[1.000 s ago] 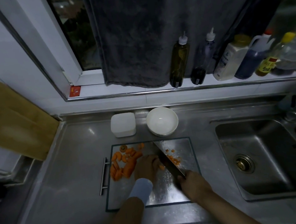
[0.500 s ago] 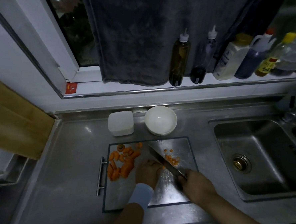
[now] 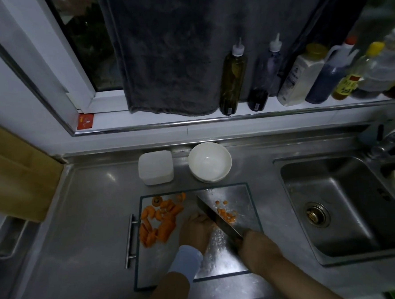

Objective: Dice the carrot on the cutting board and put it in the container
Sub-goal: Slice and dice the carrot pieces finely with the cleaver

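bowl point(image 3: 210, 163) beside container point(image 3: 155, 167), counter point(image 3: 85, 225) left

The carrot pieces point(image 3: 159, 223) are orange, the cutting board point(image 3: 239, 194) clear with a greenish edge, the container point(image 3: 156, 168) and bowl point(image 3: 210, 163) white, the towel point(image 3: 167, 51) dark grey, the wristband point(image 3: 186, 261) pale blue.

The single head-worn wide-angle camera looks steeply down and forward from close above the clear glass cutting board point(image 3: 157, 262), low in frame; the grey steel counter point(image 3: 81, 225) spreads beneath, the white window sill point(image 3: 111, 120) above.
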`<move>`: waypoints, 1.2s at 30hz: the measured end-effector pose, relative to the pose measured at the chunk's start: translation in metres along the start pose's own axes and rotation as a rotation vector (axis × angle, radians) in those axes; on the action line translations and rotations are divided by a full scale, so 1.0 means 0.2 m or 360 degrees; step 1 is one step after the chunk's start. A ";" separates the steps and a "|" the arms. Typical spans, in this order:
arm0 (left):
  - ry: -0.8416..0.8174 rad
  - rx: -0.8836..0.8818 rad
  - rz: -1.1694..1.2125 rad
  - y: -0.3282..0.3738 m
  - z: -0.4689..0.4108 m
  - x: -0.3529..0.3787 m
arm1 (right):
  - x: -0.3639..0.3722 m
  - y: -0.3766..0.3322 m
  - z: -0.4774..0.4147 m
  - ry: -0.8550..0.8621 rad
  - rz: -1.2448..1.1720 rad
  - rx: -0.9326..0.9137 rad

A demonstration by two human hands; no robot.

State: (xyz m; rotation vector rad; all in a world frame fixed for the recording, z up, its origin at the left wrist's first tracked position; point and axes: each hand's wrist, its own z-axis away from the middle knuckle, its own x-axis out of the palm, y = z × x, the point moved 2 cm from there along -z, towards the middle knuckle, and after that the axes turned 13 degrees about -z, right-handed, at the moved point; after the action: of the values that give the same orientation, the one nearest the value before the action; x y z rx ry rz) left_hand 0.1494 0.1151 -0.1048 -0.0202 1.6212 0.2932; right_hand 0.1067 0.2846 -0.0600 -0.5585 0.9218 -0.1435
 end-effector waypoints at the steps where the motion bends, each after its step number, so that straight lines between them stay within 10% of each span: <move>1: 0.0010 0.0007 0.0012 0.00 0.00 -0.01 | 0.01 0.00 -0.01 -0.0016 0.0012 0.0029; 12: -0.0036 0.0241 -0.0036 -0.01 -0.01 0.00 | 0.00 -0.07 -0.06 -0.0075 -0.0094 0.0007; 36: -0.0076 -0.0159 0.0278 -0.08 0.02 0.07 | -0.06 -0.05 0.04 0.0092 -0.0261 0.0031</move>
State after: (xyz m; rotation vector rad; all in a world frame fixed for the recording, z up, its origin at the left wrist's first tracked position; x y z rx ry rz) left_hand 0.1545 0.1031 -0.1220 0.0520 1.5623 0.5059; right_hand 0.1073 0.2830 -0.0432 -0.6142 0.9293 -0.3175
